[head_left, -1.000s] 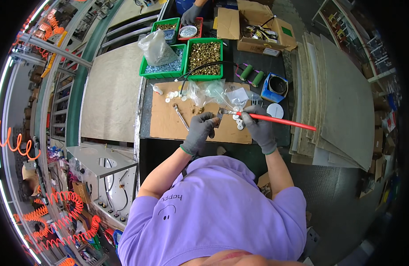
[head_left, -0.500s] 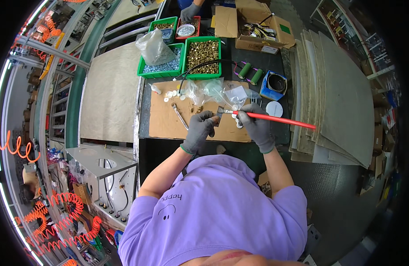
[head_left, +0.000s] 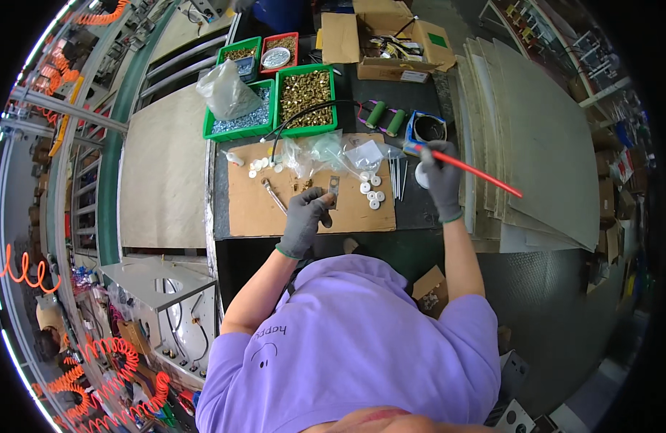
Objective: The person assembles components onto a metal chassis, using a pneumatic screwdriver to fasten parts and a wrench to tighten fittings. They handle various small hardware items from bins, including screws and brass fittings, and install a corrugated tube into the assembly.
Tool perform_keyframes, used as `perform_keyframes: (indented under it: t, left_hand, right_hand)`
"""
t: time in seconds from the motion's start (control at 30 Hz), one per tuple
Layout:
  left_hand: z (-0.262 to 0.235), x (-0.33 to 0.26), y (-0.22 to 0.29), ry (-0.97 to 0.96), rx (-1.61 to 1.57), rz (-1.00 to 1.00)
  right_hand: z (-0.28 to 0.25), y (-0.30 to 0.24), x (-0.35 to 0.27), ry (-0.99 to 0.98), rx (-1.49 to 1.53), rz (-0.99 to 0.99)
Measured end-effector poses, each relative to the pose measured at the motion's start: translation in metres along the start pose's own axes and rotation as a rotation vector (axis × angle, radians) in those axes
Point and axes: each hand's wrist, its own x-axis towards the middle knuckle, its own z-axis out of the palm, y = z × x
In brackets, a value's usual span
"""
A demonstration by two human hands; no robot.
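Work is apparently proceeding, unfinished: the left hand (head_left: 306,219) is gripping a plate (head_left: 334,186), the right hand (head_left: 442,182) a brush (head_left: 486,177) near the blue box (head_left: 410,130).

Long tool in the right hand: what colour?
Red; the long tool in the right hand shows best in the head view.

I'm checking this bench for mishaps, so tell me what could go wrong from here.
The right hand holds the red-handled tool with one end by the blue box, so it might knock the box. The thin rods lie loose between the hands and could be scattered by a low sweep across. The left hand grips the small metal plate near its lower part, so pressure on the upper end might twist it.
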Motion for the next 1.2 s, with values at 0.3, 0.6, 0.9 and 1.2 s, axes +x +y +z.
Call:
perform_keyframes:
  t: [0.3,0.6,0.9,1.2]
  left_hand:
    - [-0.009,0.005,-0.008,0.002,-0.101,-0.011]
    - [-0.022,0.006,-0.010,0.086,-0.125,0.007]
    - [-0.023,0.018,-0.009,0.105,-0.190,0.040]
    - [-0.017,0.025,-0.007,0.147,-0.120,0.038]
  right_hand:
    - [-0.038,0.092,0.058,-0.026,-0.707,-0.344]
    - [-0.026,0.099,0.068,0.010,-0.799,-0.314]
    - [-0.019,0.048,0.028,0.017,-0.048,-0.071]
    - [0.040,-0.063,-0.055,-0.383,0.367,0.168]
